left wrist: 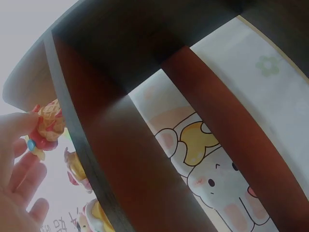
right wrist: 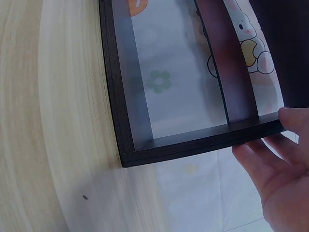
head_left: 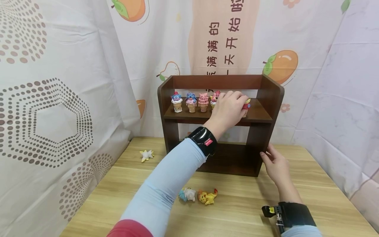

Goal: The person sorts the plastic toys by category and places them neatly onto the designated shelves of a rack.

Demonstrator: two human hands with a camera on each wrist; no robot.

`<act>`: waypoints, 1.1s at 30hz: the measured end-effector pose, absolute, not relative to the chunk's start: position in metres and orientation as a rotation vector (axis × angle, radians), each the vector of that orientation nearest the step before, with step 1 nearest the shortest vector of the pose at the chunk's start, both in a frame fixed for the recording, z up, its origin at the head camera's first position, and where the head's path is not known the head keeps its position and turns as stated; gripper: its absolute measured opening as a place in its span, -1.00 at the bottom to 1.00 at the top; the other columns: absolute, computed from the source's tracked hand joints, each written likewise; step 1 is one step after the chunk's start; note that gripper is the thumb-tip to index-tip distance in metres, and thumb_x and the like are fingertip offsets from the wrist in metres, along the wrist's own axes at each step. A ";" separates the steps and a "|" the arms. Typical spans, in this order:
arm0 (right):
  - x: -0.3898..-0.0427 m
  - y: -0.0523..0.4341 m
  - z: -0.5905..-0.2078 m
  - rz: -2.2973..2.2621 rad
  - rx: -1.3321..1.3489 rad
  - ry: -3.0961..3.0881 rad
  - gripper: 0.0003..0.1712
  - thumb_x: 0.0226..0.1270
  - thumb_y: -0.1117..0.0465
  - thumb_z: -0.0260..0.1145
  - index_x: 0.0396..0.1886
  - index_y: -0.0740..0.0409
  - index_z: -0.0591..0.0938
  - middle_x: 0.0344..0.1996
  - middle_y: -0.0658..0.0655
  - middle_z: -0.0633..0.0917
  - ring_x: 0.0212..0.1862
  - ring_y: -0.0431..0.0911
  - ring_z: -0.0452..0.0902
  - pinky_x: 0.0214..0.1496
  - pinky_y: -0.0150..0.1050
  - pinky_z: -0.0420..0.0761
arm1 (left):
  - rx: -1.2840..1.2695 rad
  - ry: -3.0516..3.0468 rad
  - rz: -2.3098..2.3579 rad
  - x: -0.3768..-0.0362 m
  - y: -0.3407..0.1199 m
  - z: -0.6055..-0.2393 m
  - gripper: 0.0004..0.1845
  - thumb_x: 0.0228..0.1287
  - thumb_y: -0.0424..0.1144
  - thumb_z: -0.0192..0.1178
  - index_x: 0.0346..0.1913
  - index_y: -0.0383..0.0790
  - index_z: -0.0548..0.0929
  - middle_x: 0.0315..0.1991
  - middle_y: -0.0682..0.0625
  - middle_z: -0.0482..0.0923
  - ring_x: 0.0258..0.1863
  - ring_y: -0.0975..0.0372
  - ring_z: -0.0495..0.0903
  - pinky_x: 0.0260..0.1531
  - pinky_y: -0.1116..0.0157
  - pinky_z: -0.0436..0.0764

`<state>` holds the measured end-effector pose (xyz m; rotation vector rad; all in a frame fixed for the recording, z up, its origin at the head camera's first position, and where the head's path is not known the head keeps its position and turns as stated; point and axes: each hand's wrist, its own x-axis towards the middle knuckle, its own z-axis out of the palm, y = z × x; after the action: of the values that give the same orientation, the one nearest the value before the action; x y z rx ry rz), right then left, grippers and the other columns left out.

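A dark brown two-tier shelf stands on the table. My left hand reaches over its upper board and pinches a red ice-cream-cone figurine between thumb and fingers, near the right end of the row. Part of this figurine shows past the fingers in the head view. Left of it stand a blue cone figurine, a blue-and-pink one, a pink one and a pink-and-red one, partly covered by the hand. My right hand grips the shelf's right side panel, thumb in front, fingers behind.
A white-and-yellow toy lies on the table left of the shelf. In front lie a blue-and-white toy and a yellow-orange toy. Printed curtains hang behind and along the sides of the wood-grain table.
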<state>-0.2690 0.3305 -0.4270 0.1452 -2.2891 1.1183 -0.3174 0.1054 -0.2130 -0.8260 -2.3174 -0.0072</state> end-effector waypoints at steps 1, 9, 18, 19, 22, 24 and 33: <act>-0.269 0.330 -0.427 1.129 0.146 -2.286 -0.42 0.54 0.23 0.23 0.50 0.14 0.42 0.23 0.41 0.57 0.12 0.31 0.59 -0.17 -0.71 0.41 | -0.812 -2.319 0.007 -0.318 0.106 -0.213 -0.51 0.43 0.15 0.21 0.33 0.09 0.57 0.23 0.15 0.55 0.25 0.24 0.46 0.24 0.23 0.35; -0.268 0.330 -0.427 1.149 0.121 -2.300 -0.41 0.56 0.18 0.22 0.51 0.12 0.40 0.25 0.40 0.56 0.15 0.28 0.58 -0.17 -0.70 0.43 | -0.766 -2.326 0.082 -0.325 0.118 -0.212 -0.51 0.40 0.19 0.22 0.31 0.16 0.57 0.24 0.21 0.54 0.27 0.26 0.36 0.21 0.21 0.28; -0.269 0.331 -0.426 1.158 0.116 -2.298 -0.42 0.55 0.19 0.22 0.51 0.14 0.41 0.25 0.41 0.55 0.16 0.30 0.57 -0.17 -0.70 0.43 | -0.730 -2.361 0.110 -0.329 0.128 -0.211 -0.47 0.39 0.22 0.22 0.33 0.16 0.54 0.29 0.21 0.51 0.30 0.25 0.33 0.23 0.21 0.27; -0.269 0.330 -0.426 1.155 0.118 -2.301 -0.41 0.56 0.19 0.22 0.51 0.13 0.40 0.25 0.41 0.55 0.16 0.29 0.58 -0.17 -0.70 0.43 | -0.727 -2.357 0.115 -0.329 0.128 -0.211 -0.47 0.39 0.22 0.22 0.33 0.16 0.54 0.29 0.21 0.51 0.29 0.25 0.33 0.23 0.21 0.27; -0.268 0.329 -0.426 1.160 0.122 -2.301 -0.42 0.56 0.20 0.22 0.51 0.14 0.40 0.26 0.41 0.55 0.16 0.29 0.58 -0.16 -0.70 0.43 | -0.725 -2.344 0.128 -0.331 0.129 -0.212 -0.49 0.39 0.21 0.22 0.32 0.16 0.55 0.28 0.21 0.52 0.28 0.25 0.34 0.21 0.21 0.28; -0.268 0.329 -0.427 1.168 0.122 -2.298 -0.42 0.55 0.20 0.22 0.51 0.14 0.41 0.26 0.41 0.55 0.16 0.29 0.58 -0.16 -0.71 0.43 | -0.725 -2.340 0.131 -0.332 0.129 -0.213 -0.49 0.40 0.21 0.22 0.31 0.15 0.56 0.27 0.21 0.52 0.28 0.25 0.35 0.21 0.21 0.28; -0.267 0.330 -0.426 1.156 0.121 -2.294 -0.41 0.55 0.20 0.23 0.51 0.15 0.40 0.25 0.43 0.55 0.15 0.28 0.58 -0.16 -0.72 0.40 | -0.719 -2.338 0.139 -0.332 0.132 -0.213 -0.50 0.42 0.20 0.19 0.32 0.15 0.54 0.27 0.20 0.51 0.30 0.25 0.34 0.22 0.21 0.28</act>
<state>-0.2667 0.3302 -0.4257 0.1209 -2.2941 1.1564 -0.3322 0.1319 -0.2131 -0.7190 -2.3385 0.1388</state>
